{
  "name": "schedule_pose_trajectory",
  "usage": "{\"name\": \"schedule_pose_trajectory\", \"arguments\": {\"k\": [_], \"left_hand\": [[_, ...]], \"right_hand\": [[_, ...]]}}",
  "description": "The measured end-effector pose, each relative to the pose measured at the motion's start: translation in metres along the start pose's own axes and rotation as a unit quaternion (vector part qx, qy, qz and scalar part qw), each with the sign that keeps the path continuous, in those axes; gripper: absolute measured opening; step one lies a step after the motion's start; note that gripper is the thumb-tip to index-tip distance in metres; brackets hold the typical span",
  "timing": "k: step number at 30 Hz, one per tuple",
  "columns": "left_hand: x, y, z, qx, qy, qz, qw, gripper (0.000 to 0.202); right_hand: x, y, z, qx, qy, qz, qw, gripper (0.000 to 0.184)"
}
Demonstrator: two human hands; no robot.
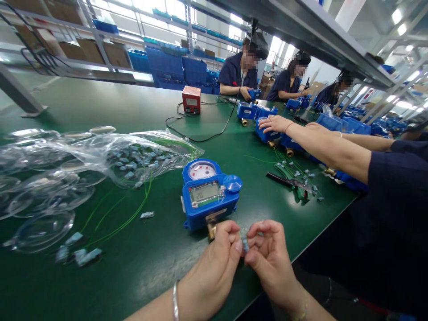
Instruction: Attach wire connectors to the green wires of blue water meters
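Close to the table's front edge, my left hand (219,263) and my right hand (272,263) meet, with fingertips pinched around a small clear and light-blue plastic seal (245,240). The fingers cover much of it, and it is blurred. Just beyond my left hand stands a blue water meter (207,209) with a round dial, a small display and a raised blue cap. Its brass fitting (211,227) is beside my left fingers. Further left lie several loose light-blue seals (87,256) with green wires (125,227), and a single seal (147,215) lies nearer the meter.
An open plastic bag (150,156) of seals and a spread of clear round covers (50,223) lie left. A red box (191,100) with black cables stands behind. Black-handled pliers (284,180) lie right, near a co-worker's hand (272,125) on a row of blue meters.
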State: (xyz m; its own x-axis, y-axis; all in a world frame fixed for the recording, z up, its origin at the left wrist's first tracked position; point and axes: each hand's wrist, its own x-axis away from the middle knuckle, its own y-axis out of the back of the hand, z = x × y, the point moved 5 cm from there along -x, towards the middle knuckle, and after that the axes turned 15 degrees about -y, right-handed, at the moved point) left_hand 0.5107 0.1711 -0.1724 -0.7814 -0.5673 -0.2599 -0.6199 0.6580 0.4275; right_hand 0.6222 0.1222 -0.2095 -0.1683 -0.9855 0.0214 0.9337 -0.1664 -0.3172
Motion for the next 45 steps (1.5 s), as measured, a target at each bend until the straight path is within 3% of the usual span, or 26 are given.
{"name": "schedule_pose_trajectory", "arguments": {"k": [6,10,13,17,20,22,24,27,28,29,31,33,35,37,38,39,41,43,45], "left_hand": [[-0.005,0.0,0.003,0.005,0.022,0.077,0.997,0.017],[-0.007,0.006,0.007,0.012,0.039,0.02,0.999,0.018],[-0.006,0.009,0.006,0.023,0.04,-0.022,0.999,0.019],[-0.005,0.01,0.003,0.033,0.041,-0.039,0.998,0.02],[-0.005,0.01,0.003,0.04,0.029,-0.048,0.998,0.019],[-0.005,0.01,0.003,0.026,0.016,-0.06,0.998,0.018],[-0.004,0.01,0.003,0.005,0.017,-0.075,0.997,0.019],[-0.004,0.008,0.001,-0.006,0.04,-0.072,0.997,0.026],[-0.004,0.007,0.0,-0.006,0.043,-0.072,0.996,0.027],[-0.004,0.007,-0.001,-0.006,0.043,-0.07,0.997,0.027],[-0.005,0.007,-0.003,-0.005,0.035,-0.075,0.997,0.027],[-0.005,0.008,-0.002,-0.001,0.031,-0.087,0.996,0.027],[-0.004,0.01,0.0,-0.002,0.031,-0.106,0.994,0.025],[-0.002,0.012,0.001,-0.009,0.029,-0.124,0.992,0.022],[-0.002,0.012,0.001,-0.013,0.025,-0.13,0.991,0.021],[-0.002,0.013,0.0,-0.016,0.023,-0.132,0.991,0.02],[-0.002,0.012,-0.001,-0.019,0.023,-0.125,0.992,0.023],[-0.002,0.012,-0.002,-0.02,0.025,-0.112,0.993,0.028],[-0.002,0.012,-0.003,-0.024,0.026,-0.105,0.994,0.031]], "right_hand": [[-0.004,0.006,0.002,0.041,0.043,0.038,0.997,0.049],[-0.004,0.01,0.002,0.127,0.049,-0.006,0.991,0.05],[0.001,0.002,0.008,0.326,0.09,-0.037,0.94,0.016],[0.008,-0.011,0.017,0.464,0.196,-0.08,0.86,0.024],[0.01,-0.016,0.017,0.493,0.243,-0.102,0.829,0.029],[0.011,-0.017,0.015,0.474,0.236,-0.091,0.844,0.026],[0.008,-0.015,0.012,0.415,0.176,-0.072,0.89,0.018],[0.0,-0.01,0.0,0.21,-0.003,-0.06,0.976,0.021],[-0.002,-0.009,-0.006,0.11,-0.074,-0.05,0.99,0.026],[-0.004,-0.012,-0.013,0.011,-0.146,-0.021,0.989,0.028],[-0.005,-0.021,-0.021,-0.121,-0.249,0.055,0.959,0.028],[-0.005,-0.022,-0.019,-0.084,-0.241,0.075,0.964,0.028],[-0.004,-0.014,-0.007,0.094,-0.107,0.0,0.99,0.024],[0.003,-0.012,0.008,0.277,0.067,-0.076,0.955,0.016],[0.007,-0.013,0.011,0.327,0.124,-0.094,0.932,0.015],[0.008,-0.013,0.012,0.336,0.138,-0.097,0.927,0.015],[0.004,-0.014,0.008,0.282,0.066,-0.071,0.955,0.022],[-0.003,-0.017,-0.001,0.188,-0.075,-0.015,0.979,0.027],[-0.006,-0.022,-0.006,0.122,-0.172,0.032,0.977,0.028]]}}
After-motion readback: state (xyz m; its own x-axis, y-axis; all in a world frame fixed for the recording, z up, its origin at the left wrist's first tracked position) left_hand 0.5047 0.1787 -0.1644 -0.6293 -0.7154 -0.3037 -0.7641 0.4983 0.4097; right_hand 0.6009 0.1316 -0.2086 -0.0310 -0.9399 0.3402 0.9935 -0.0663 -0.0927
